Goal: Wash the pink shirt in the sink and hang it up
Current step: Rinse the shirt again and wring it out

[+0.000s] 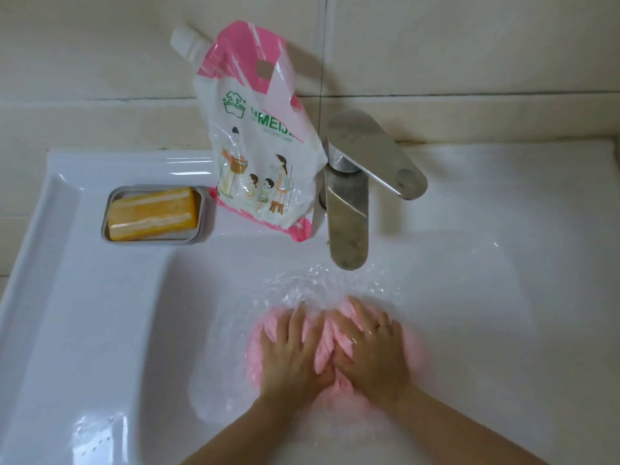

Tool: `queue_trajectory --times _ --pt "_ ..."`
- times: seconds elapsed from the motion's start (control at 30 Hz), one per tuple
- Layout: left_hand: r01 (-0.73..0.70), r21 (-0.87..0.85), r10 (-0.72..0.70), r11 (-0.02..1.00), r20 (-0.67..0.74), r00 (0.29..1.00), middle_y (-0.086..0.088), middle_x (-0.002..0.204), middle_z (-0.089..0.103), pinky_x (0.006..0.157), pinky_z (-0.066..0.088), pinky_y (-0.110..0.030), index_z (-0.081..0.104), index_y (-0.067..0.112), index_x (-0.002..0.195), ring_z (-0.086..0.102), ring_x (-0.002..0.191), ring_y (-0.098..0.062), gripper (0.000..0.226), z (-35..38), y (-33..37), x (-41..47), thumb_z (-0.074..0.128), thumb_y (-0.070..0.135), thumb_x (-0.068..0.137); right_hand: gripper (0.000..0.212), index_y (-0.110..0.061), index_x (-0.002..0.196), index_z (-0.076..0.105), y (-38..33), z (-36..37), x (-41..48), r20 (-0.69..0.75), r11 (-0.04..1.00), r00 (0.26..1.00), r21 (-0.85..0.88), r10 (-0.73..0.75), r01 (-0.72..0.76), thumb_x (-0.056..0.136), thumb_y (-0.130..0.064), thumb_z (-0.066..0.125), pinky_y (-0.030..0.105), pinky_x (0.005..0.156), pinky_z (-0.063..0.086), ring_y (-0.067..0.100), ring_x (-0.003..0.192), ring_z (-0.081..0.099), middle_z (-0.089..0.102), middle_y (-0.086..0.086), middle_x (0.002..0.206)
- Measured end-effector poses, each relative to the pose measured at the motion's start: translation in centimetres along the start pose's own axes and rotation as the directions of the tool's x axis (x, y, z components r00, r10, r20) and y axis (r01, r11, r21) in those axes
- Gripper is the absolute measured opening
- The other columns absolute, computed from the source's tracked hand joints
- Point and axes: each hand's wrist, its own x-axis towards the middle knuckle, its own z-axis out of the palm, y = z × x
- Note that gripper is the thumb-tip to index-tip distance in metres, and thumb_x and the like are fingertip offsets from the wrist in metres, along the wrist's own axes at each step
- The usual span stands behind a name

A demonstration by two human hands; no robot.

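Pink shirt (323,344): bunched and under rippling water in the sink (84,297) basin, lower centre of the frame, just below the faucet (347,226) spout. Left hand (290,354) and right hand (377,352) lie side by side on it — fingers spread and nearly straight, palms pressing the fabric down, not gripping. Left of centre: orange soap bar (152,213) in a metal dish (154,238). Upper centre — detergent pouch (258,146), standing between dish and faucet.

At my twelve o'clock, the pink-and-white detergent pouch (258,135) carries green capitals beside a green logo. I read only "MEIJ", the rest creased. The smaller print beneath is too blurred.
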Motion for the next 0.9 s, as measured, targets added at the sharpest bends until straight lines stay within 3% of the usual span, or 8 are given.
queue_trajectory --times 0.13,0.27,0.37,0.5,0.57,0.67,0.77,0.9 --pt "-0.003 0.047 0.013 0.999 -0.216 0.976 -0.012 0.112 0.048 0.060 0.051 -0.050 0.047 0.015 0.118 0.054 0.095 -0.037 0.057 1.8 -0.3 1.0 0.034 0.057 0.081 0.041 -0.025 0.105 0.069 0.6 2.2 1.2 -0.177 1.000 0.984 -0.001 -0.031 0.031 0.081 -0.051 0.048 0.039 0.065 0.043 0.033 0.076 0.059 0.066 0.011 0.105" --pt "0.013 -0.008 -0.014 1.000 -0.260 0.966 -0.012 0.096 0.058 0.060 0.049 -0.041 0.050 0.012 0.106 0.057 0.080 -0.031 0.048 1.7 0.5 2.2 0.019 0.047 0.096 0.028 -0.024 0.096 0.060 0.8 3.6 2.0 -0.290 0.997 0.956 0.051 -0.037 0.054 0.085 -0.047 0.048 0.038 0.064 0.043 0.029 0.077 0.053 0.063 0.011 0.093" --pt "0.021 0.046 -0.014 0.999 -0.157 0.987 -0.015 0.089 0.065 0.062 0.053 -0.046 0.048 0.011 0.098 0.062 0.079 -0.036 0.039 2.1 0.3 2.9 0.021 0.039 0.099 0.029 -0.021 0.090 0.054 0.8 3.6 3.0 -0.400 0.999 0.916 0.025 -0.015 0.027 0.087 -0.048 0.045 0.033 0.053 0.044 0.028 0.066 0.056 0.062 0.010 0.078" --pt "0.124 0.072 -0.131 0.990 0.101 0.986 -0.016 0.093 0.072 0.066 0.056 -0.050 0.051 0.005 0.107 0.070 0.083 -0.035 0.058 2.5 -0.1 4.5 -0.001 0.032 0.103 0.047 -0.014 0.067 0.067 0.5 3.6 4.5 -0.452 0.987 0.878 0.077 0.159 -0.138 0.095 -0.036 0.037 0.033 0.053 0.052 0.028 0.058 0.065 0.067 0.011 0.071" --pt "0.176 0.002 -0.175 0.984 0.103 0.979 -0.018 0.088 0.071 0.063 0.056 -0.048 0.064 0.001 0.100 0.070 0.078 -0.035 0.068 1.1 0.6 5.4 0.008 0.039 0.104 0.034 -0.015 0.056 0.063 -0.1 2.8 5.2 -0.398 0.980 0.895 0.106 0.199 -0.171 0.083 -0.026 0.046 0.027 0.048 0.048 0.024 0.049 0.060 0.061 0.006 0.057" --pt "0.193 0.031 -0.194 0.981 0.058 0.979 -0.010 0.077 0.067 0.053 0.052 -0.030 0.070 0.011 0.083 0.066 0.065 -0.026 0.018 -1.9 1.6 6.1 0.074 0.027 0.077 0.039 -0.017 0.049 0.058 -1.2 0.6 6.4 -0.212 0.927 0.906 0.177 0.365 -0.332 0.086 -0.029 0.052 0.019 0.042 0.034 0.019 0.040 0.054 0.053 -0.001 0.046" --pt "0.251 -0.072 -0.246 0.965 0.068 0.967 -0.003 0.094 0.069 0.068 0.050 -0.028 0.065 0.017 0.093 0.066 0.083 -0.020 0.013 -3.3 1.4 6.6 0.053 0.015 0.090 0.039 -0.015 0.070 0.067 -1.2 -1.0 6.4 0.076 0.733 0.825 0.419 0.560 -0.536 0.094 -0.041 0.053 0.027 0.057 0.038 0.022 0.063 0.058 0.060 -0.001 0.065" --pt "0.172 -0.501 -0.123 0.848 0.128 0.984 0.009 0.109 0.060 0.088 0.043 -0.032 0.044 0.030 0.127 0.056 0.098 -0.014 0.062 -6.6 0.3 3.9 0.032 0.067 0.079 0.021 -0.024 0.089 0.069 -0.2 -5.5 3.7 0.229 0.488 0.856 0.741 0.463 -0.462 0.091 -0.042 0.058 0.028 0.075 0.050 0.009 0.077 0.064 0.069 -0.009 0.081"
